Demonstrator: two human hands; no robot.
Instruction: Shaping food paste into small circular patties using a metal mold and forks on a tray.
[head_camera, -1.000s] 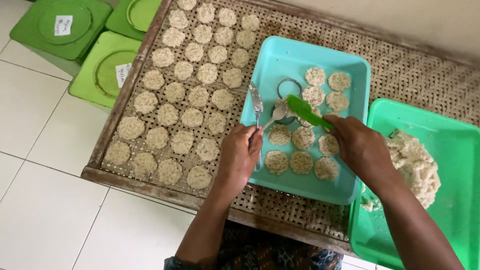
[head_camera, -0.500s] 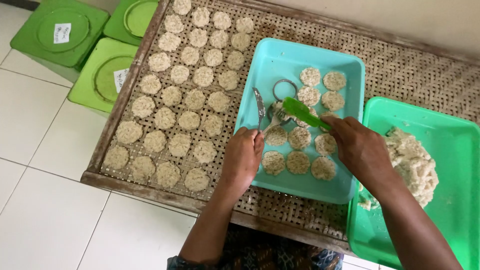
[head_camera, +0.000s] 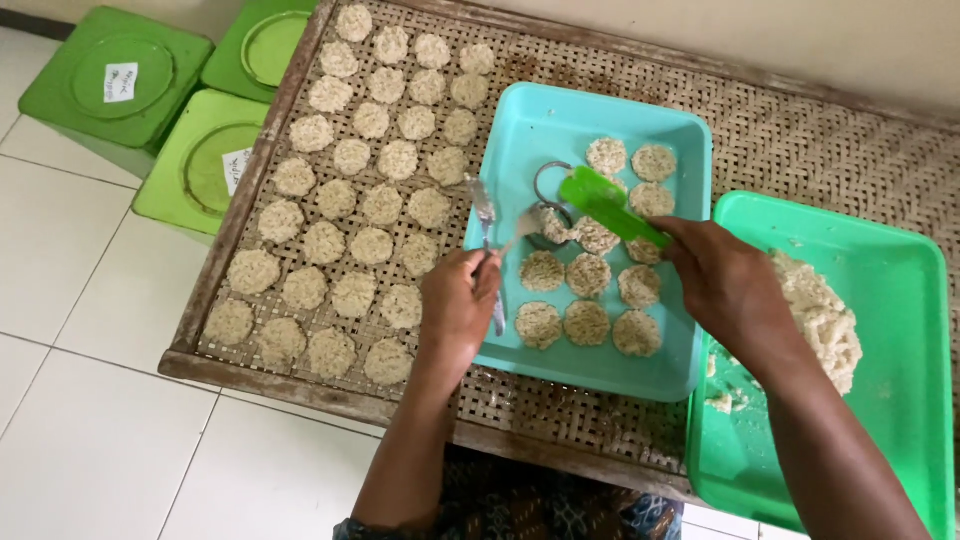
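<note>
My left hand (head_camera: 458, 305) grips a metal fork (head_camera: 487, 225) at the left rim of a turquoise tray (head_camera: 590, 125). The fork's tines point into a metal ring mould (head_camera: 550, 215) inside the tray. My right hand (head_camera: 725, 285) holds a green flat spatula (head_camera: 610, 205) slanting down over the same ring. Several round flat rice cakes (head_camera: 585, 325) lie in rows in the turquoise tray, near both hands.
A woven rattan rack (head_camera: 820, 150) in a wooden frame carries the tray and many rows of rice cakes (head_camera: 345, 200) on its left half. A green tray (head_camera: 900, 330) at right holds a pile of rice mixture (head_camera: 820, 315). Three green lidded bins (head_camera: 195, 165) stand on the white tiled floor.
Both hands stay at the ring mould; the fork and spatula have shifted only slightly. The view has drifted a little to the right and up.
</note>
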